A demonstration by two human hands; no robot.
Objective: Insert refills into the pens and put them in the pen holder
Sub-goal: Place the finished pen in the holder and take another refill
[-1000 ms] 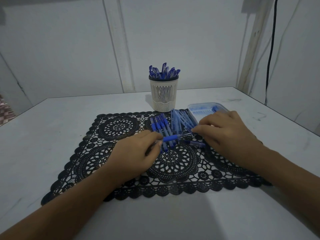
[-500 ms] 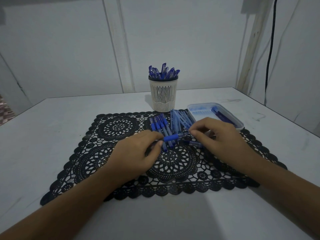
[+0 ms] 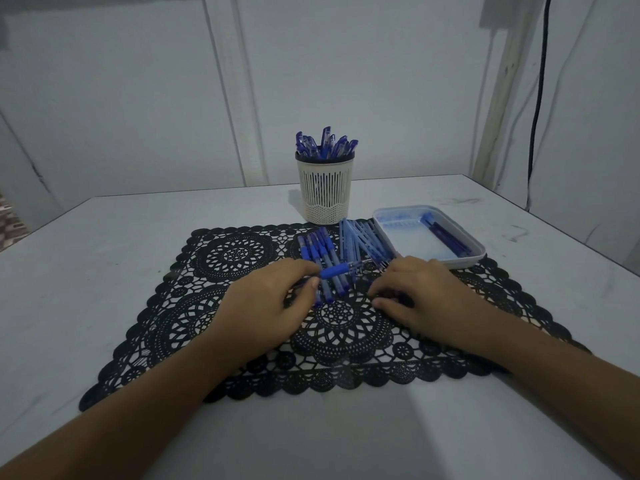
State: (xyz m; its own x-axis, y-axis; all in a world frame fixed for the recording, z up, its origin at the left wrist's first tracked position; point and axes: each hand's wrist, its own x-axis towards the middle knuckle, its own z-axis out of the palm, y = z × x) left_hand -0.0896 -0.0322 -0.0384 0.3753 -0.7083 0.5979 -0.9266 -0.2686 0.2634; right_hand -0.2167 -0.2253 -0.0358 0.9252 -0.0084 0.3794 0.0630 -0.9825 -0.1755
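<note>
White table (image 3: pixel 104 244) bears black mat (image 3: pixel 194 317), pen holder (image 3: pixel 325 192).

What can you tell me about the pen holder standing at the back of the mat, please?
The pen holder is a cream, plastic-looking cup with vertical slots in its wall, a finer mesh band at the base and a dark rim. It stands upright on the white table at the far edge of the black lace mat, left of the clear tray. Blue-capped pens stand in it, tops above the rim. Neither the left hand nor the right hand touches it.
</note>
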